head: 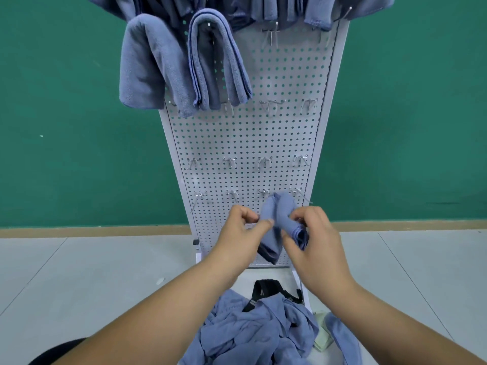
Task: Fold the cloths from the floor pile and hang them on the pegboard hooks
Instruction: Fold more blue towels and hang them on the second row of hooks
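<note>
Both my hands hold one folded blue cloth (276, 219) in front of the lowest row of hooks on the white pegboard (245, 143). My left hand (242, 230) pinches its left edge between thumb and fingers. My right hand (313, 241) grips its right fold, fingers curled round it. The cloth's lower corner hangs down between my hands. A pile of crumpled blue cloths (258, 330) lies on the floor below my arms. Two folded blue cloths (155, 64) (218, 59) hang from hooks at the upper left of the board, with more cloths (276, 6) along the top row.
Bare metal hooks (263, 162) sit in several rows across the middle and bottom of the board. A black strap (266, 288) and a pale green cloth (322, 335) lie by the pile. Grey floor tiles (79, 272) and a green wall (66, 114) surround the stand.
</note>
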The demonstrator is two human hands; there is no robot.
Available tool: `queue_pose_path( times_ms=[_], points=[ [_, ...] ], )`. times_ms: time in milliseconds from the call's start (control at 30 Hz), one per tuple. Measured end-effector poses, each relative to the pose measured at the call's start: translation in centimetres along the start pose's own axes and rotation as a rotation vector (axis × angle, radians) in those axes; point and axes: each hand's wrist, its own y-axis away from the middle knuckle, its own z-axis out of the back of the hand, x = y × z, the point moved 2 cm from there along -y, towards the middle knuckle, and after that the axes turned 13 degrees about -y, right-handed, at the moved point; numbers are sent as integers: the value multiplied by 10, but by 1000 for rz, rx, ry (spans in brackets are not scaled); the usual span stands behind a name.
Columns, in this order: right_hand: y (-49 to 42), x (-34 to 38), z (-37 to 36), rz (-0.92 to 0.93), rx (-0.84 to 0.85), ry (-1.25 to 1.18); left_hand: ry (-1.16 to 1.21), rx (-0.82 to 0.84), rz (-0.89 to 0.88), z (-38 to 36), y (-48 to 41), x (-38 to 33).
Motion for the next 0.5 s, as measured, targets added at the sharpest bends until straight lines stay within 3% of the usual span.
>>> queue_pose_path(
  times_ms=[100, 200, 333, 500],
  points=[
    [3, 0, -3, 77, 106, -29, 128, -49, 38, 0, -4, -2],
    [5, 0, -3, 29, 154, -136, 55, -68, -23, 2, -10, -1],
    [-5, 2, -7, -236, -39, -435, -148, -159, -197, -1, -9, -12],
    [-25, 9, -3, -225, -124, -384, -148, -214, -282, -10, -3, -32]
  ],
)
